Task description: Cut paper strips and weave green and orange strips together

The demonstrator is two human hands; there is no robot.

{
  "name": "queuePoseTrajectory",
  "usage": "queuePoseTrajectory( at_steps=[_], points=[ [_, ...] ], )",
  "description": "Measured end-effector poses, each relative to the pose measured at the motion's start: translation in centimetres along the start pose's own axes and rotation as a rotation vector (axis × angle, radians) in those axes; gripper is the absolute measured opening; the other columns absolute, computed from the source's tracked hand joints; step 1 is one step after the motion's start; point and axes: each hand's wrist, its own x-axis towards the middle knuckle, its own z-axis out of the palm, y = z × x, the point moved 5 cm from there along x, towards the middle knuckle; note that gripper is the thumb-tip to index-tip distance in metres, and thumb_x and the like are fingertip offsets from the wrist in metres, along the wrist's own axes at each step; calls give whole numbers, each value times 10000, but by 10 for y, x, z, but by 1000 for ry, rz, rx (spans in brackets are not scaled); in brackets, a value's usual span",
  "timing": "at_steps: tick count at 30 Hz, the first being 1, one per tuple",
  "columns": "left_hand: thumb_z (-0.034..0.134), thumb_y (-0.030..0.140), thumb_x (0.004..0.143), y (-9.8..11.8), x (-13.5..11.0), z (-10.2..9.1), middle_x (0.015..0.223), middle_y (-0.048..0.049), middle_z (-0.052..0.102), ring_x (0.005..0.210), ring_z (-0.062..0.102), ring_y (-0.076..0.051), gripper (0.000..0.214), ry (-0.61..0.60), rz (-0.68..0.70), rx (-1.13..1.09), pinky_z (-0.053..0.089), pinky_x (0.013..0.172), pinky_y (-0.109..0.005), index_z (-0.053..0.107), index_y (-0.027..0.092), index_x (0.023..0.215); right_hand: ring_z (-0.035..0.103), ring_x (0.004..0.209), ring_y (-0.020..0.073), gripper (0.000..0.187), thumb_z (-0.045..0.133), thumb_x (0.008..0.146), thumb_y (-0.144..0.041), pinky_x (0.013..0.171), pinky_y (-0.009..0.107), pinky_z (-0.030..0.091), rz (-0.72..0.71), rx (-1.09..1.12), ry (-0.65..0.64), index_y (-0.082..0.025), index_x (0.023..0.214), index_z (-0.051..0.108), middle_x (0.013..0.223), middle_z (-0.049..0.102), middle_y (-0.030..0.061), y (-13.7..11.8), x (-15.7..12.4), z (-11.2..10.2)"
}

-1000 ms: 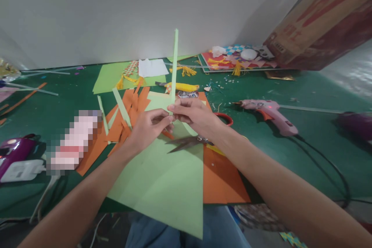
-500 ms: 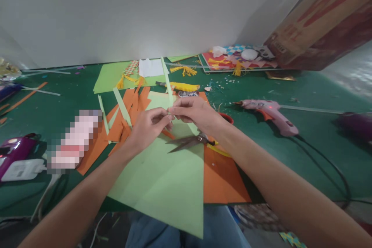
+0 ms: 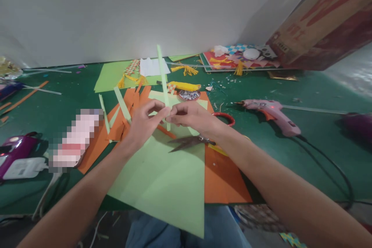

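Observation:
A narrow light-green paper strip (image 3: 162, 73) stands nearly upright, leaning slightly left, its lower end at my fingertips. My left hand (image 3: 143, 126) pinches it between thumb and forefinger. From the other side, my right hand (image 3: 193, 118) is closed with its fingertips at the strip's right edge; the exact contact is partly hidden. Beneath both hands lies a large light-green paper sheet (image 3: 165, 178), overhanging the table's front edge. Scissors (image 3: 186, 142) rest on it with blades parted, pointing left, and a red handle loop (image 3: 228, 117) shows past my right wrist.
Orange paper (image 3: 225, 180) lies under the sheet, with cut strips (image 3: 123, 102) to the left. A pink glue gun (image 3: 270, 110), its light red, lies right with a trailing cord. A yellow cutter (image 3: 187, 86), tassels (image 3: 186, 69) and a blurred-out phone-like object (image 3: 77, 137) surround the work.
The strip has risen and shifted slightly left, and its lower end now shows below my fingertips. Both hands remain close together, with the right fingers slightly lower.

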Motion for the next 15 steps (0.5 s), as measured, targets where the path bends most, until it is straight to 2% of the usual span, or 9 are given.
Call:
queuePoseTrajectory(
  at_steps=[3,9,15],
  points=[
    [683,347,729,-2,0,-1,630,12,567,599,537,-114,217,20,-3,19,476,569,-232,581,186,626,413,510,67,244,726,648,-318,479,248,247,11,-12,5,-164,542,569,522,505,-41,0,0,1],
    [646,325,773,-4,-1,-6,614,22,556,568,522,-102,214,105,30,9,458,569,-231,572,184,631,287,449,39,194,695,677,-318,439,248,167,53,83,23,-156,608,613,525,471,-47,-1,-1,1],
    [640,336,797,-8,-3,-3,623,27,556,558,522,-96,223,115,41,-49,454,567,-232,565,188,647,319,467,47,127,646,692,-239,434,240,169,44,230,99,-155,608,600,526,478,-31,-1,-1,1]
  ],
)
